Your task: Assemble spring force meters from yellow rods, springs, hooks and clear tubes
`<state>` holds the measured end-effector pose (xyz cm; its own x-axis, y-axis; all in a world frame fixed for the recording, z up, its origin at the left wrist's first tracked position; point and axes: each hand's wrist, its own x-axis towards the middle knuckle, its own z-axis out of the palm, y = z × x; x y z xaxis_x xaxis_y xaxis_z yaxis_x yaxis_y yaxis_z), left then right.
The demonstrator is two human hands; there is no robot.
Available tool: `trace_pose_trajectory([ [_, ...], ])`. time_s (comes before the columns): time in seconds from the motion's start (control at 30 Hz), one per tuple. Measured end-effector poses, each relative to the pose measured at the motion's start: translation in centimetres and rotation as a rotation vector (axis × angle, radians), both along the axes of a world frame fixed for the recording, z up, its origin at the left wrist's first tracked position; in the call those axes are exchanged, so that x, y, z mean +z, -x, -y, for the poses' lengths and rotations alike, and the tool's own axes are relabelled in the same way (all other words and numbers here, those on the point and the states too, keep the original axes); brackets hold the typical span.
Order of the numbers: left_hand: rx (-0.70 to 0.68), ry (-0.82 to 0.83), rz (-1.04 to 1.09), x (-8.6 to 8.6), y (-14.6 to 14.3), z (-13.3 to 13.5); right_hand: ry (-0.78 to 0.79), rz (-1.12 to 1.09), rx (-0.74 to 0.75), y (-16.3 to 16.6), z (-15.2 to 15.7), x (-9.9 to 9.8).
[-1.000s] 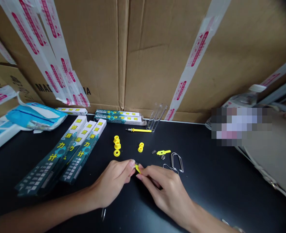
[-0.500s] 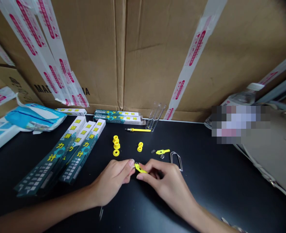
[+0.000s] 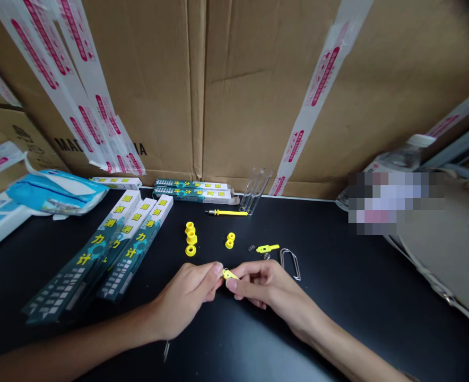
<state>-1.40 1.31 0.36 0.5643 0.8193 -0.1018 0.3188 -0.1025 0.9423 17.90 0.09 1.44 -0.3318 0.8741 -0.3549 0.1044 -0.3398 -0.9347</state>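
Note:
Close together over the black table, my two hands meet at a small yellow plastic piece (image 3: 228, 274). My right hand (image 3: 264, 284) pinches its near end between thumb and fingers. My left hand (image 3: 197, 289) is closed at its other end, and whatever lies between those fingertips is too small and covered to make out. Just beyond lie a similar yellow plastic piece (image 3: 267, 248), a small spring (image 3: 251, 248) and metal wire loops (image 3: 290, 263). Small yellow rings (image 3: 229, 240) and flanged yellow caps (image 3: 190, 236) sit further left. Below my left wrist a thin metal wire (image 3: 166, 350) shows.
Printed long boxes (image 3: 135, 246) lie at left, with more boxes (image 3: 194, 192) at the back. Clear tubes (image 3: 254, 191) stand near a yellow rod (image 3: 230, 213). A cardboard box (image 3: 238, 106) walls the back. A bottle (image 3: 401, 156) and bag (image 3: 445, 244) are at right.
My right fingers have shifted along the yellow piece toward my left hand and now cover more of it. My left hand has barely moved.

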Motion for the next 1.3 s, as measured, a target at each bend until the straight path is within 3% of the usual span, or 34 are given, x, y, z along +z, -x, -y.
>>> trace_pose_trajectory([
  [0.17,-0.005,0.003,-0.005,-0.1,0.0,-0.1,-0.062,0.068,-0.013,0.0,0.3,-0.2],
  [0.43,0.044,0.052,0.018,-0.4,-0.1,-0.4,-0.369,0.230,-0.117,0.1,0.3,-1.7],
  [0.77,-0.005,0.030,-0.013,0.0,0.0,-0.2,-0.600,0.246,-0.178,-1.1,0.2,-0.7],
  [0.97,-0.102,-0.024,-0.057,0.0,0.3,-0.5,-0.542,0.116,-0.198,-0.9,0.3,-1.4],
  [1.3,-0.171,-0.090,-0.068,0.1,0.4,-0.3,-0.210,-0.295,-0.253,0.0,0.1,-1.8],
])
